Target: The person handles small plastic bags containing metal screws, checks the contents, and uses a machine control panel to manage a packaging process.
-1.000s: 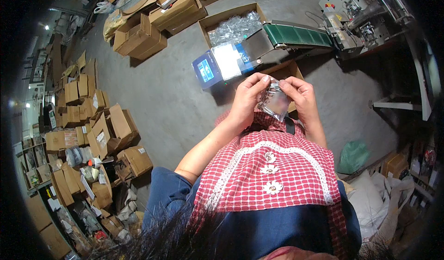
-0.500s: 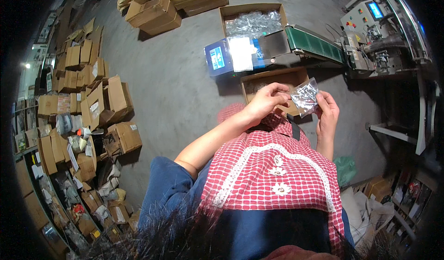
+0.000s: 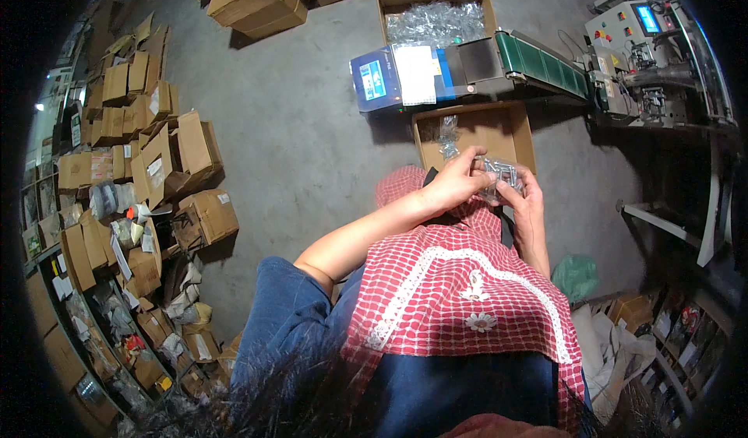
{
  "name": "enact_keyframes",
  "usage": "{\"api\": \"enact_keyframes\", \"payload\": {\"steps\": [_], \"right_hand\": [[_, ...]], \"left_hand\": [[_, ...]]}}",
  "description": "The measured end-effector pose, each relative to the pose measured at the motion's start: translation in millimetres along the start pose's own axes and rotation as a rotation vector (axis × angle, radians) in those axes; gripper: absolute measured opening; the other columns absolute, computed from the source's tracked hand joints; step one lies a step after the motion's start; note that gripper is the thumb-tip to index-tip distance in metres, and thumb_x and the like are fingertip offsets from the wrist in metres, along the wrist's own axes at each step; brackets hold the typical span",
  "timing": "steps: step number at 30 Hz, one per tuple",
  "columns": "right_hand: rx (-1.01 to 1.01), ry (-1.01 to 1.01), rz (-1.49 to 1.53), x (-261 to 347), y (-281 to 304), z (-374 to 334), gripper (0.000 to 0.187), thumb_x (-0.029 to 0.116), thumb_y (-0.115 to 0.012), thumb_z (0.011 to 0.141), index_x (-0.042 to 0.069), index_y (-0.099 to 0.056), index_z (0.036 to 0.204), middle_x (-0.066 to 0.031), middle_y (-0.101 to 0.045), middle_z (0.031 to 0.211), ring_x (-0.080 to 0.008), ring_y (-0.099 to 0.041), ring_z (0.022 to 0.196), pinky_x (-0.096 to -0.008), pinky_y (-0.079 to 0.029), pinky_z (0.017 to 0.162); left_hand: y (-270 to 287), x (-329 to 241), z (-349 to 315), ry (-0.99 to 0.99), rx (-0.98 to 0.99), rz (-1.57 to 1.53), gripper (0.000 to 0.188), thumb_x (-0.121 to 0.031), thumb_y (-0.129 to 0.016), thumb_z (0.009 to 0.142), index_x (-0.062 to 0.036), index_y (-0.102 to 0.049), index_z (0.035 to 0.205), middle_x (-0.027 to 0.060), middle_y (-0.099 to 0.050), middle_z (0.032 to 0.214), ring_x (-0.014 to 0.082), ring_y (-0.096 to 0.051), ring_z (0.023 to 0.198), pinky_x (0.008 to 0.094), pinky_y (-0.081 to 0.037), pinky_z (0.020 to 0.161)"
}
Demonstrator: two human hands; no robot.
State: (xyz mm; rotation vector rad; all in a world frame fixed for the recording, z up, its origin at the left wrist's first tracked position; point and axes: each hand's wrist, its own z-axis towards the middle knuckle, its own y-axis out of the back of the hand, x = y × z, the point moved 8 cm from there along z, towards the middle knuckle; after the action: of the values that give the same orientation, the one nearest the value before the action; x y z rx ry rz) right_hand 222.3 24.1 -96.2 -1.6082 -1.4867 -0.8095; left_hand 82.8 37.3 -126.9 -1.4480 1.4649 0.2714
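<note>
Between my two hands is a small clear plastic bag of screws (image 3: 502,173), silvery and loosely heaped inside. My left hand (image 3: 460,182) pinches the bag's left side with fingers and thumb. The fingers of my right hand (image 3: 523,198) curl round its right side, the thumb lying across the front. Just beyond the hands an open cardboard box (image 3: 514,130) stands low, and a few clear bags of metal parts (image 3: 448,136) lie at its left side. My forearms and the red checked apron partly hide the near side of that box.
A green conveyor belt (image 3: 541,64) slopes from a machine (image 3: 635,80) at the right toward a blue box (image 3: 378,80). Behind it a carton holds many clear bags (image 3: 436,24). Stacked cartons (image 3: 183,158) and shelves line the left. A green plastic bag (image 3: 575,278) lies at the right.
My hands have drawn closer together, and the bag, earlier held up flat by the right hand, is now gripped from both sides. The view has shifted slightly, showing more of the near box.
</note>
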Motion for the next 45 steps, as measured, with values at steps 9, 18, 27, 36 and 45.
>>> {"api": "enact_keyframes", "payload": {"steps": [9, 18, 27, 36, 45], "right_hand": [[0.197, 0.024, -0.054, -1.8, -36.9, -23.2, 0.037, 0.010, -0.064, 0.092, -0.003, -0.059, 0.127, -0.0115, -0.064, 0.123, -0.0169, -0.061, 0.112, -0.0297, -0.046, 0.098], [0.136, 0.018, -0.142, -25.3, -30.7, 5.6, 0.020, 0.012, -0.063, 0.093, -0.002, -0.068, 0.107, -0.0050, -0.072, 0.097, -0.0110, -0.065, 0.085, -0.0251, -0.051, 0.077], [0.080, 0.090, -0.215, -91.9, -20.3, 64.5, 0.024, 0.008, -0.058, 0.095, -0.003, -0.061, 0.116, -0.0101, -0.070, 0.102, -0.0126, -0.063, 0.088, -0.0270, -0.052, 0.082], [-0.281, -0.169, 0.180, -206.2, -73.6, 79.4, 0.026, 0.009, -0.059, 0.094, 0.001, -0.060, 0.119, -0.0088, -0.069, 0.103, -0.0139, -0.064, 0.087, -0.0252, -0.050, 0.077], [-0.483, -0.332, -0.135, -405.1, -254.7, 206.3, 0.044, 0.019, -0.066, 0.087, 0.004, -0.060, 0.128, -0.0197, -0.068, 0.115, -0.0273, -0.067, 0.102, -0.0359, -0.051, 0.090]], "left_hand": [[9.3, 12.1, -5.1, 0.233, 0.082, -0.282, 0.078, -0.062, -0.052, 0.095, -0.0065, -0.034, 0.147, 0.0185, -0.051, 0.132, 0.0264, -0.057, 0.115, 0.0442, -0.052, 0.094], [85.4, 22.6, -29.3, 0.218, -0.221, -0.524, 0.024, -0.034, -0.059, 0.098, -0.0111, -0.055, 0.101, -0.0022, -0.053, 0.076, 0.0066, -0.048, 0.064, 0.0208, -0.036, 0.048], [122.8, -2.4, -103.8, 0.282, -0.457, -0.357, 0.014, -0.022, -0.051, 0.097, -0.0099, -0.055, 0.101, -0.0062, -0.043, 0.071, 0.0053, -0.031, 0.056, 0.0217, -0.026, 0.048], [261.5, -18.1, -7.6, 0.070, -0.114, 1.141, 0.031, -0.020, -0.064, 0.082, -0.0081, -0.063, 0.110, 0.0180, -0.066, 0.094, 0.0356, -0.064, 0.087, 0.0418, -0.051, 0.077], [514.7, -22.2, 5.1, 0.606, 0.299, 1.684, 0.072, -0.046, -0.069, 0.079, -0.0111, -0.050, 0.139, 0.0268, -0.041, 0.143, 0.0424, -0.034, 0.137, 0.0471, -0.032, 0.114]]}}
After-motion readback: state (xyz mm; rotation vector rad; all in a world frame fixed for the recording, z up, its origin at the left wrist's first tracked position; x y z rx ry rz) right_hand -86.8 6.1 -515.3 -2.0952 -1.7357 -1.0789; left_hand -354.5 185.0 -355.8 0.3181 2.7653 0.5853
